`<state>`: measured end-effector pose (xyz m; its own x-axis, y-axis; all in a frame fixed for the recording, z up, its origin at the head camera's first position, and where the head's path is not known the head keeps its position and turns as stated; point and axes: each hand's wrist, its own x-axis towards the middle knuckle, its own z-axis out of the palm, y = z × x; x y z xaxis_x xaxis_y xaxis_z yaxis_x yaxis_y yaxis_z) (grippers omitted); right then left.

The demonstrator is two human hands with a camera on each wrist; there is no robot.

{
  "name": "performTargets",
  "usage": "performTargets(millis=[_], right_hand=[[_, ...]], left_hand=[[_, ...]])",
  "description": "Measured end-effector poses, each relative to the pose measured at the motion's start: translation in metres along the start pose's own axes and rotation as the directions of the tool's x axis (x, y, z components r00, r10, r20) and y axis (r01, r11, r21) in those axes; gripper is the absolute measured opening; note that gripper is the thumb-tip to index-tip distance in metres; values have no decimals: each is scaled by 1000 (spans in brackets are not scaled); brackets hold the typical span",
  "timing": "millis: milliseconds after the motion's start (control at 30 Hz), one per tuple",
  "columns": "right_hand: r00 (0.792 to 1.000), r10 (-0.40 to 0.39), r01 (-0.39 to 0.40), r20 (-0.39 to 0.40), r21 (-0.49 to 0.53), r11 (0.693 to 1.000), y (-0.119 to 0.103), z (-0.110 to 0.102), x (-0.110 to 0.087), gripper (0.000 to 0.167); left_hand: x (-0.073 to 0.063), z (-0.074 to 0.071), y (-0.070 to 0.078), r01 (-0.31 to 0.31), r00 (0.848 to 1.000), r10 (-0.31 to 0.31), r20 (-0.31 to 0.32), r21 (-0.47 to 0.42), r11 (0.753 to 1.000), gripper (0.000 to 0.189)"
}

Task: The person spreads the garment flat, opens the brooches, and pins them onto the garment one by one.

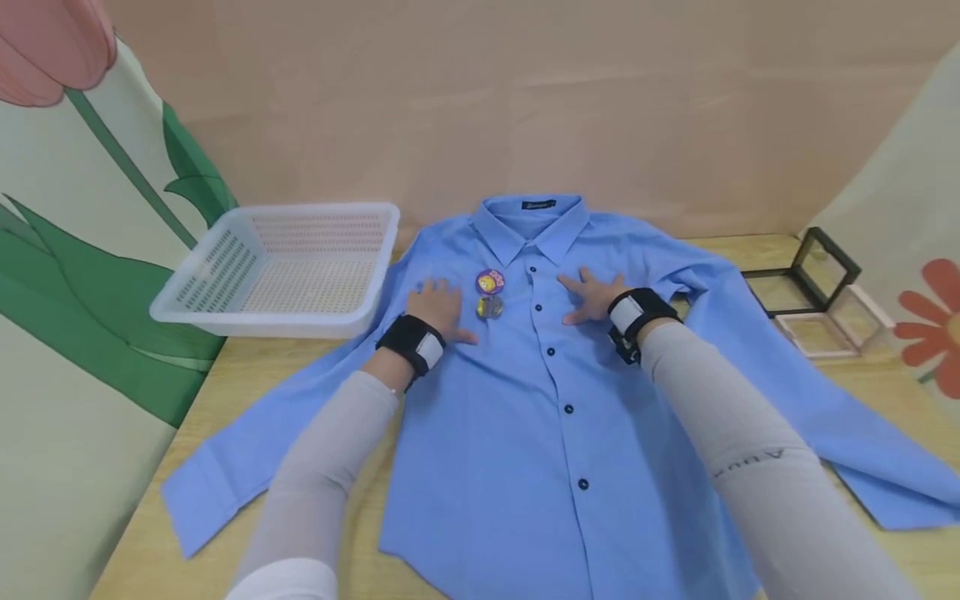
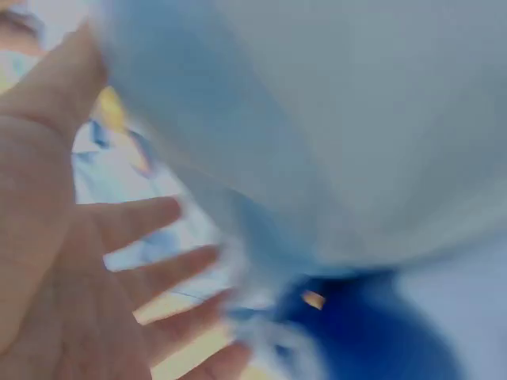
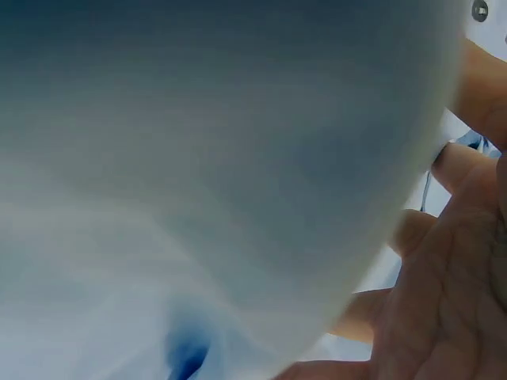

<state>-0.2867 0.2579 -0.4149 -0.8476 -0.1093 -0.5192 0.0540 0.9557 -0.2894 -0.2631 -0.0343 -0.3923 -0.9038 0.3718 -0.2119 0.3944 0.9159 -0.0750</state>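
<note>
A light blue button-up shirt lies spread on the table, collar at the far side, dark buttons down its front. Two round badges sit on its chest: a purple one with a yellow figure and, just below, a yellow and grey one. My left hand rests on the cloth left of the badges, fingers spread. On the other side of the button row my right hand touches the shirt, its fingers also spread. Both wrist views are largely filled by blurred pale cloth, with straight fingers beside it.
A white plastic basket stands at the back left, overlapping the shirt's sleeve in the head view. At the right are a black frame and a pale pink frame, both hinged open. A beige backdrop hangs behind the wooden table.
</note>
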Motion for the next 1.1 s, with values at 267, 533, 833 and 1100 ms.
performTargets(millis=[267,533,833,1100], right_hand=[[999,-34,34,-27,14,999,16,3,5,87],[883,-209,315,-419,201,928,35,-2,-53,48],[601,-179,448,-779,143,883,19,24,-159,54],[766,-242,306,-595,6,952,-7,22,-194,49]], left_hand=[[3,-2,-10,60,986,-45,163,-89,994,109],[0,-15,-17,0,998,20,60,-311,951,91],[-100,-32,12,-331,818,15,-575,-450,829,29],[-123,-41,24,-332,882,125,-454,-410,850,18]])
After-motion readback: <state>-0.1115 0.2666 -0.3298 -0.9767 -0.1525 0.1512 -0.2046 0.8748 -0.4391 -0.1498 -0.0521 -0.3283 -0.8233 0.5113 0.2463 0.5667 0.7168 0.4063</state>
